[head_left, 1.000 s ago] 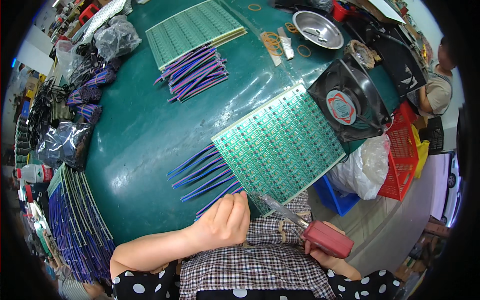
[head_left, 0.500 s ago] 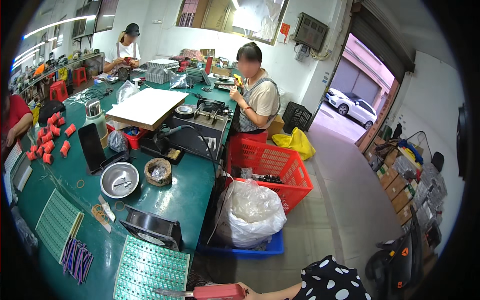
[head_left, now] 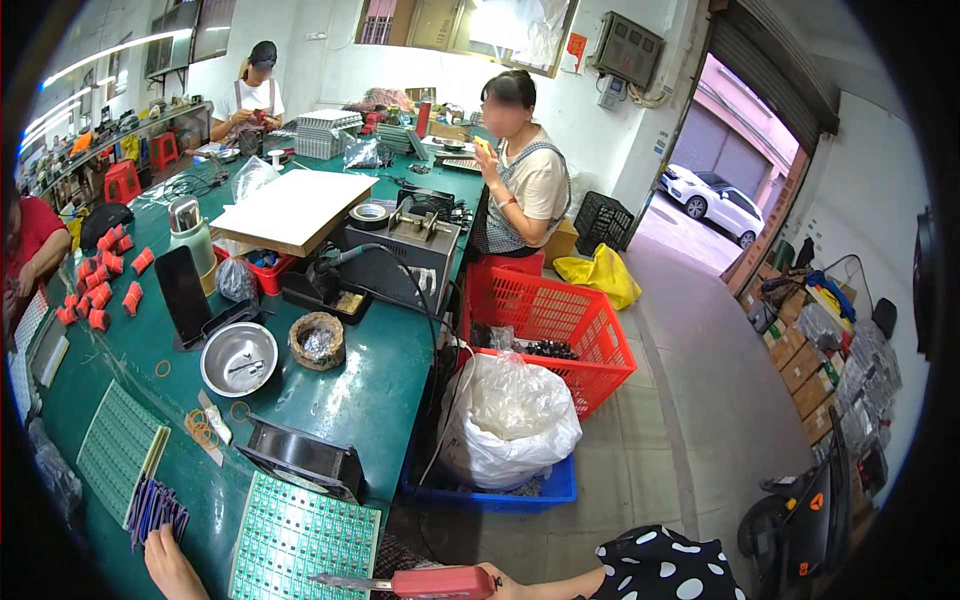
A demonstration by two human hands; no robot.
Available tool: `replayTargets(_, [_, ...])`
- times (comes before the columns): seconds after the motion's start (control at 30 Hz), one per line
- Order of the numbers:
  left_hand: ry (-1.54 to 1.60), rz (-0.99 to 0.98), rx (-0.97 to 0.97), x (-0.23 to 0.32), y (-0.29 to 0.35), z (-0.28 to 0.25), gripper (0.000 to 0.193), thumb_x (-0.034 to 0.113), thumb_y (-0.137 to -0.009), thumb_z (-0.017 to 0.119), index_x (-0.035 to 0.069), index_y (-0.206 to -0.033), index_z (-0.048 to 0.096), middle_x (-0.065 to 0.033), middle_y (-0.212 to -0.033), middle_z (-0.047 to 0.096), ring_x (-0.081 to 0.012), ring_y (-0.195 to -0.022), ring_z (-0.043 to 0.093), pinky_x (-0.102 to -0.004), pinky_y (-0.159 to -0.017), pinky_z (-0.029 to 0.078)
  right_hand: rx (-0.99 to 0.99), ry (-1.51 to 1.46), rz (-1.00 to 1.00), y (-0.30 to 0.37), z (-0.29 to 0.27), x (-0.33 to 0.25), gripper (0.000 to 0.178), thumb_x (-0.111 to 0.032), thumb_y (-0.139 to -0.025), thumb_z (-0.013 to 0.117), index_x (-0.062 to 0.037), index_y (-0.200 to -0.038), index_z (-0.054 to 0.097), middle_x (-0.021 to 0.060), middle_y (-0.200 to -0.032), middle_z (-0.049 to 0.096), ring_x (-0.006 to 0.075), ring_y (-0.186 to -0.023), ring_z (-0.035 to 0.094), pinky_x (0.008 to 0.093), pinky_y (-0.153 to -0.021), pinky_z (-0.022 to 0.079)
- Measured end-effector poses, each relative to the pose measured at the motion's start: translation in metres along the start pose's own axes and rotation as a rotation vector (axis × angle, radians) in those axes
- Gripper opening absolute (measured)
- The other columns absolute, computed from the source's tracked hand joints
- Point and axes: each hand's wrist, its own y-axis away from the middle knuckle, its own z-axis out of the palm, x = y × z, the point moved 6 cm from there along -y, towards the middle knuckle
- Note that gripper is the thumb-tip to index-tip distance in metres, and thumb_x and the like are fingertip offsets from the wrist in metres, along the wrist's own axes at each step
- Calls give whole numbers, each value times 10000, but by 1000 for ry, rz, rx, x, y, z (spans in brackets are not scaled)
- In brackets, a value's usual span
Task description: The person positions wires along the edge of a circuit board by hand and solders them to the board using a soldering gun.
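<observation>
Green board: circuit panel (head_left: 303,540) lies near me on the table (head_left: 380,390).
Right hand (head_left: 500,582): I see it closed around the red-handled tool (head_left: 425,582); keep the tip low.
Left hand (head_left: 172,562): rests by the wire bundle (head_left: 155,508); grip unclear.

Two green circuit panels (head_left: 303,545) (head_left: 115,450), one steel bowl (head_left: 238,358), two red baskets (head_left: 548,328) (head_left: 268,270).

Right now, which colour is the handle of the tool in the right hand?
Red; the tool's handle shows best in the head view.
</observation>
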Motion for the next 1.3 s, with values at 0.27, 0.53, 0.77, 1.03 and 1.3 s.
replayTargets(0.27, [132, 35, 45, 0, 11, -17, 155, 42, -817, 501, 1, -924, 605, -164, -862, 572, -318, -797, 567, -381, -713, 464, -2, -8, -14, -1, 3, -5, 421, 9, -763, 660, -8, -1166, 540, 82, -1073, 623, 139, -984, 580, 279, -858, 446])
replayTargets(0.53, [266, 20, 235, -17, 34, -26, 154, 50, -849, 501, -10, -954, 596, -188, -930, 594, -332, -855, 574, -378, -762, 462, -16, 11, 8, 1, 9, -7, 410, 1, -761, 670, -9, -1153, 548, 74, -1054, 627, 128, -970, 582, 271, -848, 448])
replayTargets(0.77, [838, -365, -12, -55, 63, -3, 128, 87, -888, 500, -7, -948, 564, -95, -764, 569, -163, -682, 531, -262, -631, 434, 10, 20, -10, 4, 14, -13, 407, -3, -756, 677, -11, -1144, 552, 63, -1022, 636, 122, -941, 588, 269, -828, 456])
replayTargets(1.03, [1216, -567, -50, -61, 88, 2, 91, 101, -895, 503, 29, -875, 555, 7, -689, 494, -53, -587, 419, -182, -524, 331, -8, 39, 0, 5, 13, -3, 379, -16, -766, 671, -15, -1131, 565, 57, -1015, 639, 114, -921, 587, 258, -807, 457])
replayTargets(1.3, [1440, -747, -162, -56, 96, 4, 64, 108, -878, 543, 54, -898, 569, 31, -673, 489, -31, -527, 379, -154, -466, 266, -9, 45, -10, 11, 17, 2, 390, -22, -763, 676, -22, -1137, 563, 56, -1017, 638, 114, -916, 589, 251, -786, 464])
